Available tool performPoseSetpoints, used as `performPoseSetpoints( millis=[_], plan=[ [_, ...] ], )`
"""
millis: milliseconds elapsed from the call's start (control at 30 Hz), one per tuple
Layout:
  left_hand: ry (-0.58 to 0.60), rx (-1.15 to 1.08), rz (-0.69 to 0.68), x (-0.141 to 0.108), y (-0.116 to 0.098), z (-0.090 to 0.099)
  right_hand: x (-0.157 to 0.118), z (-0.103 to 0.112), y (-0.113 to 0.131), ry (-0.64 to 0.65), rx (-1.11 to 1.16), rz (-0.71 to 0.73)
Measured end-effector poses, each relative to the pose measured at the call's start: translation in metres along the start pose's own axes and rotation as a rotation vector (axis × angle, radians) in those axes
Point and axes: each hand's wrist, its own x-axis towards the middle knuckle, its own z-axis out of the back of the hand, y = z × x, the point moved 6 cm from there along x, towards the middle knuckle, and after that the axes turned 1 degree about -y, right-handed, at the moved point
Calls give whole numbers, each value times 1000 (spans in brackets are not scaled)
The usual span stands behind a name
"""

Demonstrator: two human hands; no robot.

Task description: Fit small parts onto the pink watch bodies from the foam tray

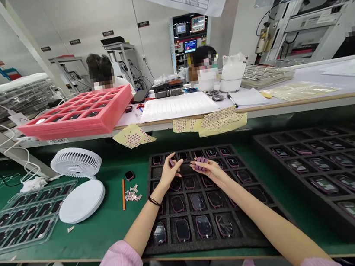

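My left hand [169, 173] is above the upper left of a black foam tray [197, 247], its fingers curled around a small purple piece [171, 163]. Facing it, my right hand [213, 169] pinches several purple pieces [200, 163] side by side at the fingertips. What exactly these pieces are is too small to tell. Below both hands, the tray's square compartments hold dark-screened watches with purple frames, such as one watch [182, 229] in the front row. My hands and forearms hide some compartments.
At right stands a second foam tray [306, 194] of watches. Leftward lie a white fan [82, 202], an orange stick [123, 194], small loose pieces [133, 194], a single watch [130, 175] and clear plastic trays [25, 244]. A shelf [163, 125] behind carries a pink foam tray [98, 125]; people sit beyond.
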Motion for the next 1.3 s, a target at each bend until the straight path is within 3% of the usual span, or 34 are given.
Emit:
performPoseSetpoints(
  millis=[100, 200, 633, 1300],
  plan=[
    [6, -274, 254, -1, 12, -3, 0, 3, -2, -27, 2, -14],
    [80, -374, 341, -4, 12, -9, -1, 2, -4, -24, -9, -18],
    [161, -458, 233, -6, 11, -14, -1, 1, -10, -17, -37, -44],
    [139, -414, 173, -3, 13, -11, -7, -4, -5, -12, -97, -23]
  ],
)
